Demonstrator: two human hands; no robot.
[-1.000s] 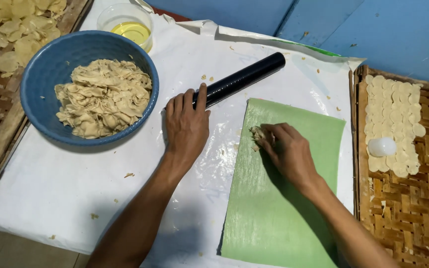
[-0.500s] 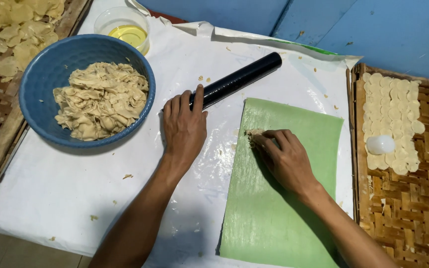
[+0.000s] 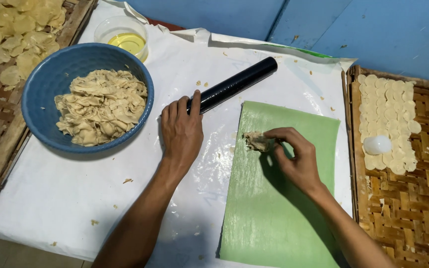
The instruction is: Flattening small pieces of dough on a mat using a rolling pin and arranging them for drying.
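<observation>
Home snack-making spot: dough bowl (image 3: 45,89), rolling pin (image 3: 237,84), woven trays (image 3: 413,208).

A bowl (image 3: 45,99) sits at the surface's (image 3: 50,198) left edge, a rolling pin (image 3: 234,84) mid-rear, a mat (image 3: 279,208) toward the right edge, and a dough lump (image 3: 256,142) on the mat.

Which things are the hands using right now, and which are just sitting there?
In use:
right hand pinching a dough lump
green sheet
left hand on the black roller

Just sitting there:
blue bowl of dough
cup of oil
woven trays of round pieces
</observation>
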